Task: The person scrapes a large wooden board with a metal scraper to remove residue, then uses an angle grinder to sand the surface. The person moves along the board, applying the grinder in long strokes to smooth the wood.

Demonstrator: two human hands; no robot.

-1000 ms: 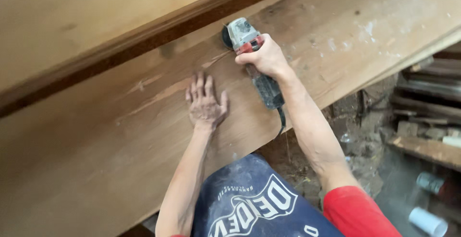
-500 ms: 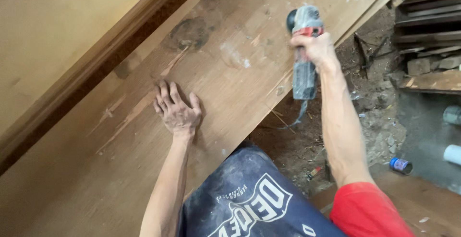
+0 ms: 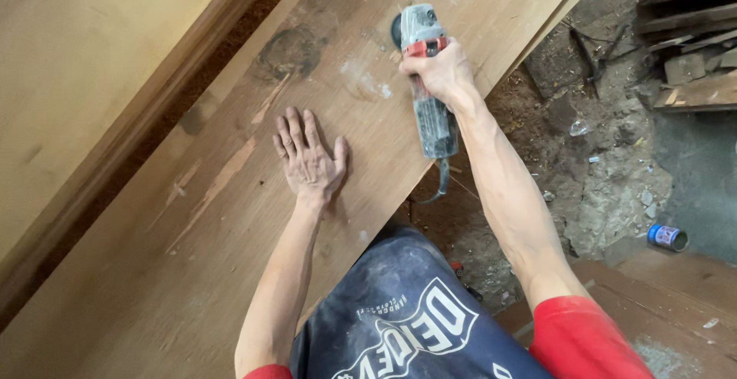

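an angle grinder (image 3: 424, 80) is gripped in the right hand (image 3: 439, 72), the fingers wrapped tight around its grey body just behind the red collar, with the disc end set on the wide wooden board (image 3: 230, 218) towards its far right part. the left hand (image 3: 309, 160) is laid flat on the board near its middle, fingers spread and pressed down, thumb out to the right. the step in hand is judged to be surface grinding or sanding of the plank, the free hand being used to steady it. for the next move, an even sweep along the grain would seem to be called for, with the disc kept well apart from the flat hand and the cord (image 3: 441, 181) kept off the near edge. the board is seen as long, flat and brown, with pale scuffed streaks, a dark round stain (image 3: 288, 49) to the left of the tool, and whitish dust beside it. a second, smoother panel (image 3: 84, 57) lies at the far left. rough earth and rubble (image 3: 606, 172) are seen at the right, with stacked timber offcuts (image 3: 691, 41) far right and a small blue can (image 3: 666, 236) on the ground.
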